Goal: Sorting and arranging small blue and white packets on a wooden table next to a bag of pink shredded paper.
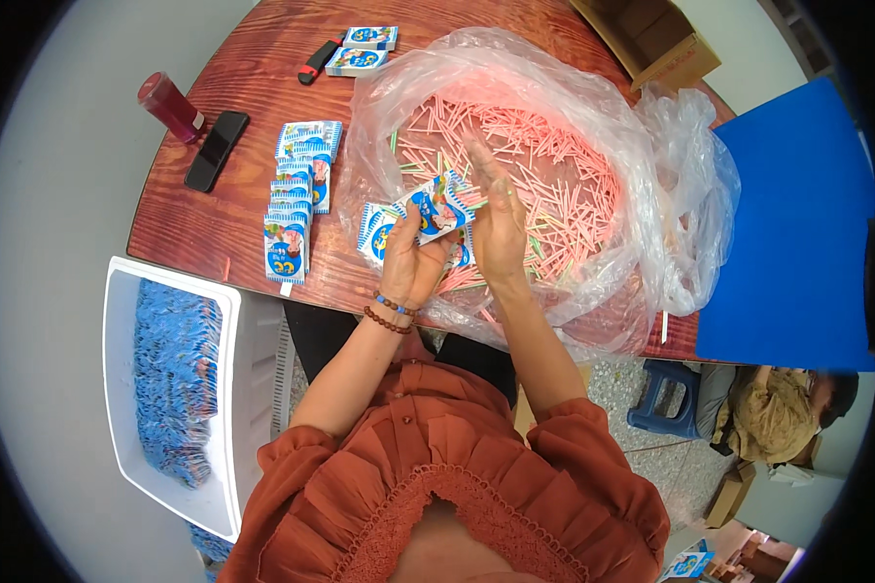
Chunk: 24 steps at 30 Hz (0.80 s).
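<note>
A small blue-and-white printed packet [434,216] is pinched in my left hand [413,260], thumb on its face. My right hand [499,228] stands upright beside the packet's right end, fingers stretched out together and palm turned toward it. Whether the palm touches the packet I cannot tell. Below both hands lie more packets of the same kind [374,231], partly covered by the left hand. Just beyond is a wide-open clear plastic bag [377,121] holding many thin pink sticks [578,199], with a few green ones among them.
An overlapping row of packets [286,243] lies left of the bag. Farther off are two packet stacks [358,62], a red-and-black cutter-like tool [319,62], a phone [216,151] and a red jar [171,107]. A white bin [228,389] full of blue packets stands left; a cardboard box [676,63] sits back right.
</note>
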Tool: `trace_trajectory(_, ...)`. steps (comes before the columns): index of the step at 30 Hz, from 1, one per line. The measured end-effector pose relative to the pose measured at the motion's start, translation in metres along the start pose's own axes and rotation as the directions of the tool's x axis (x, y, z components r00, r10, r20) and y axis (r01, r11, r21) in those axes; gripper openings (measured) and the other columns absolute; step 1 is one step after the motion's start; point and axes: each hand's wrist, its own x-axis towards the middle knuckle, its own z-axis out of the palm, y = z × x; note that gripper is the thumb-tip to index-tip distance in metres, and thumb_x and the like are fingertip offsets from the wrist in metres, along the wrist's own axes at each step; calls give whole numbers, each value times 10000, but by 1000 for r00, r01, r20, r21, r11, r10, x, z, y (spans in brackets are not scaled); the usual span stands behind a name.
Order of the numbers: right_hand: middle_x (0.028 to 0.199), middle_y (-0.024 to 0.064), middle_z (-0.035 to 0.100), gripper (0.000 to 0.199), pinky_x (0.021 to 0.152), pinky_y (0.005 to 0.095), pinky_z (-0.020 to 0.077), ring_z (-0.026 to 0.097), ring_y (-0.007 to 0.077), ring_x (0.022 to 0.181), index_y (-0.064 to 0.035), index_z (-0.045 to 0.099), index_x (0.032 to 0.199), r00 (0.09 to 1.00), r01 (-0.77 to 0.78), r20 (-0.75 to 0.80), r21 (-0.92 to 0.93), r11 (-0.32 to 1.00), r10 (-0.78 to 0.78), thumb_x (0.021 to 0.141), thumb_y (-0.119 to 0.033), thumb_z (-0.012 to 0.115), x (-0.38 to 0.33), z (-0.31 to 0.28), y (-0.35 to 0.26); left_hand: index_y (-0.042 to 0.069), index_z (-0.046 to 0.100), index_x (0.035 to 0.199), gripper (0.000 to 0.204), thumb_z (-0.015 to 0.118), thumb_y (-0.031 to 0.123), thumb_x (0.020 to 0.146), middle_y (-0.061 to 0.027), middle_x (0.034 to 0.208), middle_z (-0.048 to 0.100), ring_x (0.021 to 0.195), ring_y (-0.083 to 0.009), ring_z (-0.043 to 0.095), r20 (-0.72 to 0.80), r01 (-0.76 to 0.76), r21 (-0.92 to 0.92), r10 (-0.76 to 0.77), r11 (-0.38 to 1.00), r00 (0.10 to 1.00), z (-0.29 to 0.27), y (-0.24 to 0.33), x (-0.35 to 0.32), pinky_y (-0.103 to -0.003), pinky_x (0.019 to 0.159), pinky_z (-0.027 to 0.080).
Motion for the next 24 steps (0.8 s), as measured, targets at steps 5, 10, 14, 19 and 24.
trace_trajectory(5, 1263, 154, 537, 428, 1049, 389, 359, 487, 218, 1207, -8, 488, 1291, 978, 86, -207, 389, 917, -4, 1007, -322, 423, 9, 6, -11, 66, 572, 1159, 281, 539, 269, 967, -69, 1103, 637, 1016, -207, 597, -25, 35, -107, -38, 994, 999, -10, 7, 2, -389, 877, 501)
trace_trajectory(10, 694, -34, 424, 302, 623, 239, 416, 402, 68, 625, -8, 568, 1159, 961, -55, -258, 167, 984, 98, 1011, -243, 448, 3, -2, -18, 85, 583, 1153, 276, 595, 256, 936, -48, 1090, 637, 1025, -203, 570, -53, 4, -215, -15, 977, 998, -24, 14, 6, -381, 874, 503)
trace_trajectory(14, 599, -116, 349, 238, 448, 166, 221, 311, -7, 509, 4, 593, 1118, 963, -257, -135, -207, 944, 232, 967, -174, 547, -9, 16, -12, 92, 585, 1158, 270, 598, 246, 935, -48, 1135, 632, 1047, -206, 578, -38, -26, -131, 21, 991, 999, -16, 21, 2, -378, 880, 501)
trace_trajectory(19, 750, 31, 651, 143, 576, 228, 430, 566, 73, 661, -6, 693, 946, 969, -191, 95, -286, 939, 226, 859, -108, 644, -3, 29, -13, 37, 538, 1213, 353, 484, 302, 986, -96, 1197, 609, 1147, -230, 549, 100, -29, -112, 41, 993, 994, -2, 39, -12, -419, 1031, 394)
trace_trajectory(24, 697, 69, 630, 126, 568, 303, 461, 598, 193, 620, -104, 741, 880, 929, 200, 354, -729, 654, 110, 829, -156, 638, 17, 29, -32, -13, 545, 1179, 337, 451, 257, 1000, -132, 1194, 602, 1149, -244, 547, 49, -176, 13, 175, 984, 983, -11, 59, -10, -424, 1036, 391)
